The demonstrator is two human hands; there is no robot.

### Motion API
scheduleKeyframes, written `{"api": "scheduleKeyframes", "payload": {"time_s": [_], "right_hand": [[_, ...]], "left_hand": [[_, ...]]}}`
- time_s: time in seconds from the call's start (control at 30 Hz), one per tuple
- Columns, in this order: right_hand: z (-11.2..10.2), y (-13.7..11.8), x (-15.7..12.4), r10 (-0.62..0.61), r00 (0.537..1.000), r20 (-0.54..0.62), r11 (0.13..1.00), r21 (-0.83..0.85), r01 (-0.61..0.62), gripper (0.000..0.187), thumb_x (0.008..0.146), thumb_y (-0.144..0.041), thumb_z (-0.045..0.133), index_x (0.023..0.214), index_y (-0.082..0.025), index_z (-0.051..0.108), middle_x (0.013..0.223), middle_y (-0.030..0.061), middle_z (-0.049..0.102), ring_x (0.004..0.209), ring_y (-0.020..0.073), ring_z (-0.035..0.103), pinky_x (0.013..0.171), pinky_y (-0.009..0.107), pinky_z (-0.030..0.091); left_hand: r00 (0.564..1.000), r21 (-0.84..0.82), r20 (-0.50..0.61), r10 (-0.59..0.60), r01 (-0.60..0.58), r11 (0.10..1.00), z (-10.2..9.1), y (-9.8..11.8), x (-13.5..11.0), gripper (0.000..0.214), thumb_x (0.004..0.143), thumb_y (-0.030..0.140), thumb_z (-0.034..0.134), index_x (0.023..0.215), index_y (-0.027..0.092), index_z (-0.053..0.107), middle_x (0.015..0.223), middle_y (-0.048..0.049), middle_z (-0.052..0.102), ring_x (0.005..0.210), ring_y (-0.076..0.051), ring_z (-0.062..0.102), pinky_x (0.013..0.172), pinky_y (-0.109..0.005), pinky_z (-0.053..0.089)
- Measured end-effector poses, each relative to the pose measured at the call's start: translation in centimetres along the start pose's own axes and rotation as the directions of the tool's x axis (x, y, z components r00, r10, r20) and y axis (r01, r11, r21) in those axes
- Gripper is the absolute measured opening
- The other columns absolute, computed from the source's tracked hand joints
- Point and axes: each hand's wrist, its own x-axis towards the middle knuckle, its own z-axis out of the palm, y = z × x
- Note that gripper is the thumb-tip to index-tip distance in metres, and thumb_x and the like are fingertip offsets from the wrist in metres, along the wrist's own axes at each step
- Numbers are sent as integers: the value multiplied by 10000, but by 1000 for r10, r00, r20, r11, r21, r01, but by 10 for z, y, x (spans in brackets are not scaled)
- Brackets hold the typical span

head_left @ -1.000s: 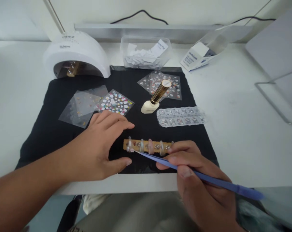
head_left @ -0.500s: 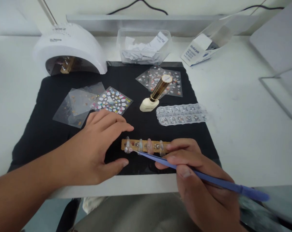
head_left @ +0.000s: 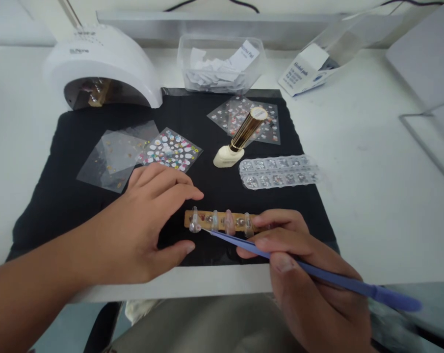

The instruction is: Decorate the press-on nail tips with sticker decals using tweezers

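Note:
My right hand (head_left: 310, 274) grips a pair of blue tweezers (head_left: 328, 279), whose fine tip is at the leftmost false nail (head_left: 194, 219). That nail stands with a few others, one of them pinkish (head_left: 229, 223), on a narrow wooden strip (head_left: 219, 215). The strip's right end is hidden behind my right fingers. My left hand (head_left: 148, 220) rests on the black mat, its thumb and forefinger apart beside the strip's left end, holding nothing.
On the black mat (head_left: 177, 110) are a cream polish bottle (head_left: 240, 139), a rhinestone case (head_left: 278, 171) and sticker sheets (head_left: 170, 151). Behind them stand a white nail lamp (head_left: 104, 59) with another wooden strip inside, a tub (head_left: 222, 66) of alcohol pads, and an alcohol pad box (head_left: 304, 71).
The view has shifted slightly. My hands, the tweezers and the wooden strip keep nearly the same places; the tweezers' tip stays at the leftmost nail.

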Motion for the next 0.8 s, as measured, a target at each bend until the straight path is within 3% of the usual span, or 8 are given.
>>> {"api": "scheduleKeyframes", "payload": {"time_s": [0.17,0.4,0.8], "right_hand": [[-1,-2,0,-10,1000,3,1000,-20,10,245,938,-132,521,972,-302,694,770,0,764,988,248,574,845,430,514],[-1,1,-6,37,999,-27,995,90,-34,244,957,-167,529,1000,-325,709,762,-2,753,1035,251,540,901,454,513],[-1,-1,-3,35,999,-16,999,35,-34,210,949,-189,548,962,-316,716,739,20,739,1019,269,558,899,482,535]], "left_hand": [[1000,-15,-1,5,-5,1000,0,-1,0,450,803,257,687,1214,230,505,1210,-90,579,1142,-312,478,978,-526,361],[1000,-1,11,-6,6,1000,0,-4,0,429,826,304,688,1211,216,519,1180,-91,603,1111,-315,497,961,-517,369],[1000,13,17,-4,4,1000,0,-2,0,407,824,314,695,1189,218,543,1149,-91,621,1088,-313,511,961,-520,368]]}}
